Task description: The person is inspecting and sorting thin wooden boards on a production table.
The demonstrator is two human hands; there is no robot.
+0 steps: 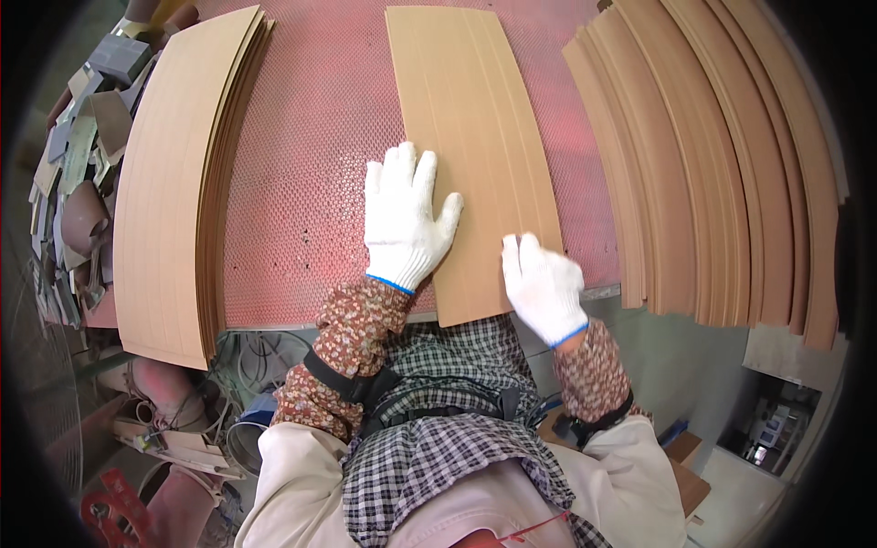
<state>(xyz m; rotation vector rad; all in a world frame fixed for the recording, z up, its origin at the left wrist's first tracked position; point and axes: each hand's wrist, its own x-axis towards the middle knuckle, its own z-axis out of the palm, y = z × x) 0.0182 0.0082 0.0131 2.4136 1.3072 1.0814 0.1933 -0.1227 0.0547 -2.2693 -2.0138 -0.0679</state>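
Observation:
A long, tan wood-look board [480,137] lies lengthwise before me on the red, mesh-textured tabletop [311,119]. My left hand [406,215], in a white knit glove, rests across the board's left edge, with its fingers stretched out and its thumb apart on the surface. Over the near right part of the board is my gloved right hand [541,283]. Its thumb and forefinger are close together and the other fingers are curled in. What they may hold is hidden.
A stack of similar boards [174,183] stands at the left, its near end past the table edge. Several more stacked boards [694,155] line the right side. Beyond the left stack lies a heap of offcuts [87,164]. Pipes [169,393] and cables are below at left.

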